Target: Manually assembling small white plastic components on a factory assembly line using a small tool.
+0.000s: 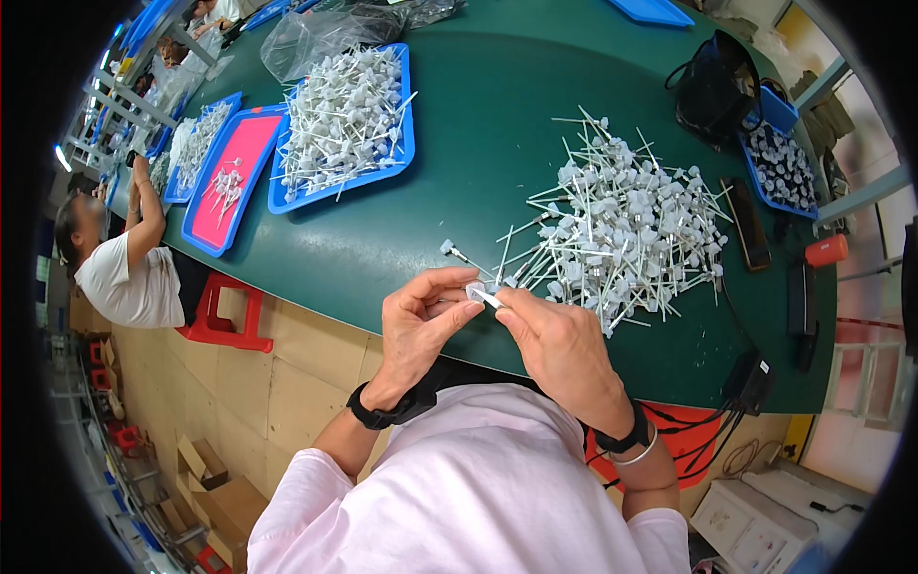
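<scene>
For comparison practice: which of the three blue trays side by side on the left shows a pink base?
The middle tray, between the large heaped tray and the leftmost tray: its few pieces leave pink visible, while pieces crowd the others.

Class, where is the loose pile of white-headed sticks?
In the head view, the pile lies right of centre on the green table, just beyond the right hand.

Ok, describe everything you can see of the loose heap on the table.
The heap is a loose tangle of many small pieces with whitish, translucent-looking heads and thin white stems, apparently plastic. They lie at all angles, stems poking outward, directly on the green table, just beyond the right hand. Whether that hand touches it is unclear.
</scene>
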A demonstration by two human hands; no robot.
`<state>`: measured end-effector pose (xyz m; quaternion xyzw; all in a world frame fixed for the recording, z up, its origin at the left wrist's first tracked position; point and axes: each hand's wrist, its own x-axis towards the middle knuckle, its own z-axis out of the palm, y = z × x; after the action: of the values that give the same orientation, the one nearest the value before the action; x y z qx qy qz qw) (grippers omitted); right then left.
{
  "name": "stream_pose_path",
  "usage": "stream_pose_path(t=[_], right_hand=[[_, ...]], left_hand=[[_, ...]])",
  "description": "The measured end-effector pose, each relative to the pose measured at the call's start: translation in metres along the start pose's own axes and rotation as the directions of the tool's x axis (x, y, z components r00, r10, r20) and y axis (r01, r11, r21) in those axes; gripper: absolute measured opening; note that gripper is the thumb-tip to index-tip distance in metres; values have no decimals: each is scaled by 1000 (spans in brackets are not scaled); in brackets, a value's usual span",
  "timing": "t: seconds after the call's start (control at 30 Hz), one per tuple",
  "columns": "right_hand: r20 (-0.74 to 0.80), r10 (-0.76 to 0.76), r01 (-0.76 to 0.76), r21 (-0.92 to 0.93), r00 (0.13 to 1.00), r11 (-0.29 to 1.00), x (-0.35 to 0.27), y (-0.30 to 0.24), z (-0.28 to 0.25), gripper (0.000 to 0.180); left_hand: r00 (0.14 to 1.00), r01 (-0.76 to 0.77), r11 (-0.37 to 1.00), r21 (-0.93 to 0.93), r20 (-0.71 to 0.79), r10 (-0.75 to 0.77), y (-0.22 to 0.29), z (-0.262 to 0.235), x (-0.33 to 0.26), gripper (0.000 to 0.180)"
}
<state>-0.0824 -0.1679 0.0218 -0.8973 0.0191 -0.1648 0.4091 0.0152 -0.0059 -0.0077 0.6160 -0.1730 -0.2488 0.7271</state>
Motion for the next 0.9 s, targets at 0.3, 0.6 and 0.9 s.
stream_pose_path(t=[0.3,0.6,0.9], right_hand=[[186,142,-178,199,972,964,8,5,-15,16],[382,185,-333,370,906,867,15,16,-18,20],[663,167,-640,576,730,508,16,29,-17,31]], left_hand=[[998,-44,999,-17,33,45,-1,-1,1,22],[992,-95,995,18,84,93,0,-1,2,23],[986,-150,981,122,92,139,0,-2,0,22]])
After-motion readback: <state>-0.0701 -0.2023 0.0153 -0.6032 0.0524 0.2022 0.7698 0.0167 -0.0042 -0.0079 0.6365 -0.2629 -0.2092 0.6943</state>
